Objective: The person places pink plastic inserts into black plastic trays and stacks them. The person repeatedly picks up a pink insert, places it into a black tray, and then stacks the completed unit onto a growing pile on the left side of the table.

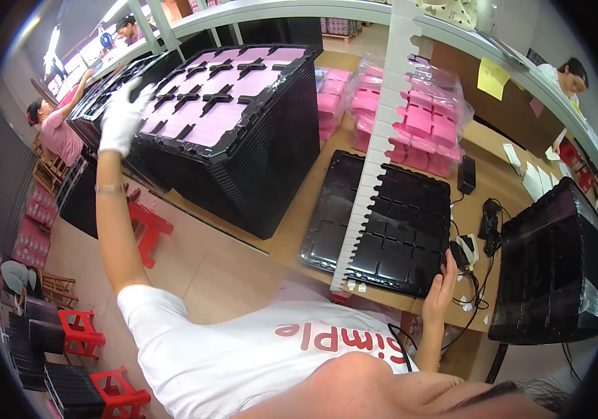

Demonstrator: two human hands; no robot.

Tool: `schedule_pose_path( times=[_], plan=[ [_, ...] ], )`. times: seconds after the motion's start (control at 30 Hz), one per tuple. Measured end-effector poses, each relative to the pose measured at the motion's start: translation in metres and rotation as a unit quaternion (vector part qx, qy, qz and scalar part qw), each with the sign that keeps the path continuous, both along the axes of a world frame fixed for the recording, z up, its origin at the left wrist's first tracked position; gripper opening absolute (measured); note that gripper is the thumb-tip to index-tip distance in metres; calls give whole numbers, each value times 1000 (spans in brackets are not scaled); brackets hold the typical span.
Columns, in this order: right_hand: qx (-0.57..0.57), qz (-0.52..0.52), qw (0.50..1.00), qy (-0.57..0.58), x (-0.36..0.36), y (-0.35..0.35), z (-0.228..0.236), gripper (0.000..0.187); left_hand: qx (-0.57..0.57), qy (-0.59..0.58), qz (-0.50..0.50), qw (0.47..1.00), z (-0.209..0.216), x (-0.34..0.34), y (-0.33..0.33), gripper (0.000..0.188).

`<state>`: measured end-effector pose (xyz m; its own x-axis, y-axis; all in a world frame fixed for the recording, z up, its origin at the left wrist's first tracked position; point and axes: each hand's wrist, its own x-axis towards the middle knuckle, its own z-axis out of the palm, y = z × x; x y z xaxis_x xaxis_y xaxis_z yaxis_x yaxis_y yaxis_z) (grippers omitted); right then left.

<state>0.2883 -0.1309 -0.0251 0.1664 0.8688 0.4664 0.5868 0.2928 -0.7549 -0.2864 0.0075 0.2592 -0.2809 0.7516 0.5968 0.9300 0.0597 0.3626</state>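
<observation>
My left hand [123, 115], in a white glove, is stretched far out to the left rim of the top tray of a tall stack of black trays [257, 160]. Its fingers are spread and lie on the rim. That top tray holds flat pink pieces [219, 115] between black cross-shaped dividers. My right hand [441, 283] is bare, fingers straight, and rests against the front right edge of a flat empty black tray [390, 223] lying on the wooden table [292, 230]. Neither hand holds anything.
A white notched upright strip [376, 160] crosses in front of the flat tray. Bagged pink boxes [425, 119] stand behind it. A second black tray stack [557, 265] is at right, with cables and a small device [480, 230] beside it. Red stools [149, 227] and other people stand around.
</observation>
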Motion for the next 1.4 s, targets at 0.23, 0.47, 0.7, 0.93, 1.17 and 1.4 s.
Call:
schedule_pose_path(
  times=[0.23, 0.47, 0.7, 0.93, 1.17, 1.4],
  plan=[
    [-7, 4, 1000, -27, -7, 2, 0, 47, -124, 189, -312, 923, -15, 148, -53, 41],
    [-18, 2, 1000, -15, 3, 1, -7, 46, 50, 244, -260, 933, -43, 130, -44, 33],
    [3, 46, 999, -8, -2, 7, 9, 42, 14, 353, -363, 862, 33, 141, 40, 46],
    [-5, 44, 999, 13, -5, 9, 7, 41, -122, 570, -255, 772, 23, 141, 184, 54],
    [-48, -14, 998, 38, 11, 7, -15, 41, -346, -28, -170, 922, 18, -46, 239, 69],
    [-60, -30, 998, 20, -7, 15, -5, 42, -367, -37, -72, 927, -32, -78, 287, 65]
  ],
)
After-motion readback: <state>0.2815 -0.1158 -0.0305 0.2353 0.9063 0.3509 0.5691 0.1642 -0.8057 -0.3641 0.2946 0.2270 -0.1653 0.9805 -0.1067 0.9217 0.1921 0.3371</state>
